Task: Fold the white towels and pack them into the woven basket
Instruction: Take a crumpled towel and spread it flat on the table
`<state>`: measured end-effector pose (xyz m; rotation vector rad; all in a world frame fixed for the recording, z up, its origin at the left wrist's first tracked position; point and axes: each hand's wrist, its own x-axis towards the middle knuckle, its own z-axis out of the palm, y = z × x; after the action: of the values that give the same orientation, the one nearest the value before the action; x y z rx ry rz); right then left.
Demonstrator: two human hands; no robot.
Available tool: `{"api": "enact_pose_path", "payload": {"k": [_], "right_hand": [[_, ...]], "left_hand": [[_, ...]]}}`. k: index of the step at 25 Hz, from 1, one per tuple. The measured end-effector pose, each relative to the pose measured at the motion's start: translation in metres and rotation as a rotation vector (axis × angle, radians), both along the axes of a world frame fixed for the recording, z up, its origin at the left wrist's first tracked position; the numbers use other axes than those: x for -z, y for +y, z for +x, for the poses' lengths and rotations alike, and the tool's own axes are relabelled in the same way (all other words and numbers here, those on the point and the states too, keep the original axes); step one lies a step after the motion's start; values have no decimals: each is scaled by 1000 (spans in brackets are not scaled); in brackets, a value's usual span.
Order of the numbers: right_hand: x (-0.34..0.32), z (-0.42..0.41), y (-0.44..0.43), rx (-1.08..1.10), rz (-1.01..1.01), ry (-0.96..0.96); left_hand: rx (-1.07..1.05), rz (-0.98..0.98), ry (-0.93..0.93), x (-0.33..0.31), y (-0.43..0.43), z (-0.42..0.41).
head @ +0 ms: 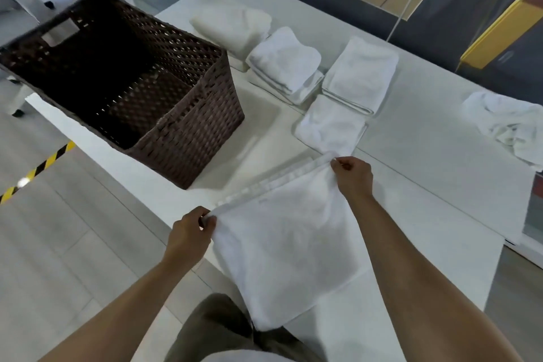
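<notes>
white towel point(282, 244) drapes lengthwise toward the person; left hand point(191, 232), right hand point(354, 175) pinch its top corners.

White table point(426, 173), two slabs butted together with a seam running left to right. Directly on it: dark woven basket point(191, 126) at left, open top, close to the left edge; cream folded towel point(232, 25) far, just right of the basket; folded stack point(285, 60) touching its near-right side; second folded stack point(361, 70) further right; single folded towel point(329, 126) touching that stack's near end. Crumpled towel pile point(508, 123) at right edge, well apart from the folded ones; flat towel point(282, 244) at near edge, hanging partly over it.
</notes>
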<state>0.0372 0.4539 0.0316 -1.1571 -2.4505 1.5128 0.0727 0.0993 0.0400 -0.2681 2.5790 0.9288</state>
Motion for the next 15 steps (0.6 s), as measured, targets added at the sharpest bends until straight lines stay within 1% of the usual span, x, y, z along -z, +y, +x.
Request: {"api": "enact_pose_path", "payload": {"k": [5, 10, 13, 15], "right_hand": [[17, -31, 2, -33, 24, -60], [38, -46, -6, -51, 51, -94], [45, -26, -14, -52, 38, -74], [44, 6, -22, -30, 45, -80]], "left_hand": [[19, -110, -46, 25, 3, -29], [42, -188, -23, 54, 4, -53], [94, -276, 15, 61, 2, -59], [206, -279, -1, 66, 0, -62]]}}
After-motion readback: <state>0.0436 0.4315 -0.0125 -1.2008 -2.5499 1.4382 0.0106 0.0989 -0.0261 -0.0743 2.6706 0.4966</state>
